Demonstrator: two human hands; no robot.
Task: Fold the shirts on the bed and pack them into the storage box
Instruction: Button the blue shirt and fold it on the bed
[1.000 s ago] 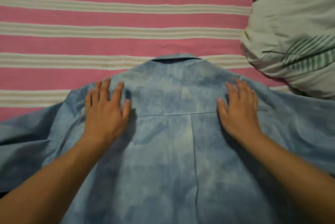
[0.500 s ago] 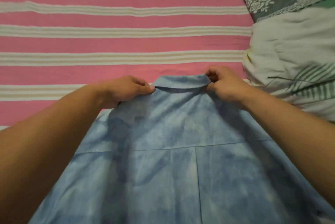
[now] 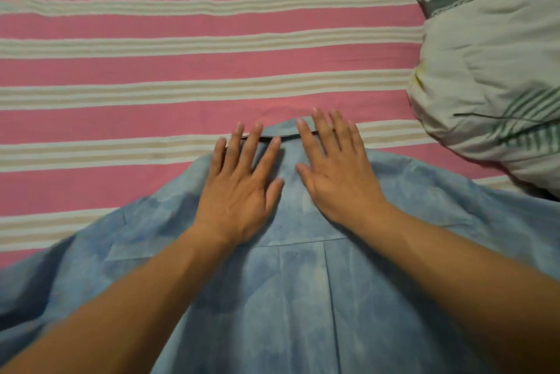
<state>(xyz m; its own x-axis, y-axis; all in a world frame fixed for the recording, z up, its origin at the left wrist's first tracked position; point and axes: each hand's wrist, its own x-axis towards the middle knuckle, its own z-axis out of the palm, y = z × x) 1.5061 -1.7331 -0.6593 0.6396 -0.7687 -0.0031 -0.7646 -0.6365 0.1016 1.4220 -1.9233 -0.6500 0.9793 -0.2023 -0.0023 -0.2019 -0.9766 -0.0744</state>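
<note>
Shirt (image 3: 303, 298) lies back-up on striped bed (image 3: 181, 64) w/ left hand (image 3: 239, 189) & right hand (image 3: 336, 173) flat, fingers straight, pressing near collar (image 3: 280, 133)

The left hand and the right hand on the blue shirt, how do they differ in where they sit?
The left hand lies nearer the person, left of the collar; the right hand reaches farther up the bed. The left hand's fingers just reach the collar's left end, while the right hand's fingers cover its right end. Both lie flat, fingers straight and spread, pressing the blue shirt.
</note>
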